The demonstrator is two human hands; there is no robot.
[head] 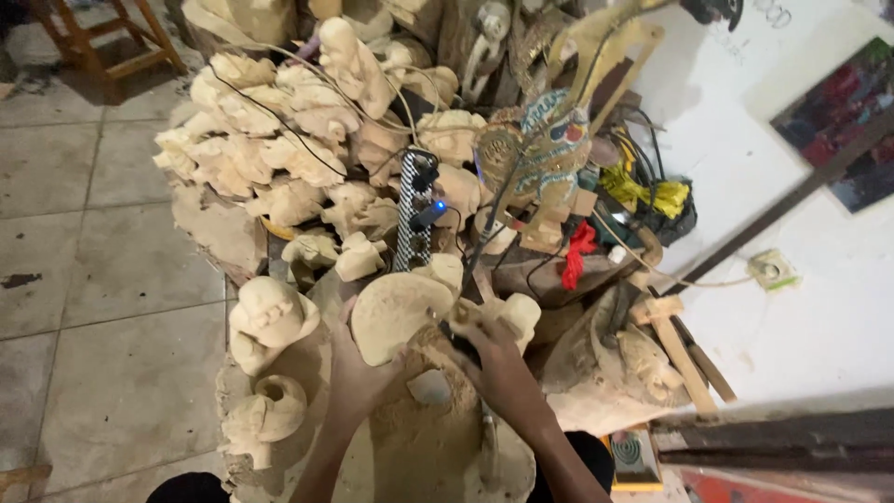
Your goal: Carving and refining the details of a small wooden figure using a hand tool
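Low in the middle of the frame, the person grips a pale, unpainted wooden carving with a broad rounded cap, like a mushroom or a domed head, resting on a sawdust-covered block at the bottom centre. The left hand cups the carving from below and from its left side, fingers closed around the underside of the cap. The right hand lies on the carving's right side, fingers curled shut around what looks like a dark tool handle, though the tool itself is mostly hidden. The piece looks like light, soft wood: stiff, dry and dusty, so probably not slippery, and likely light enough to turn with one hand. Its thin cap edge and any narrow neck seem the fragile parts; the safest hold is probably the thick body under the dome, where the left hand already sits. Just to the left stand two similar rough carvings, and a heap of unfinished figures fills the upper left. A checkered power strip with a blue light lies above centre, beside a painted bird figure.
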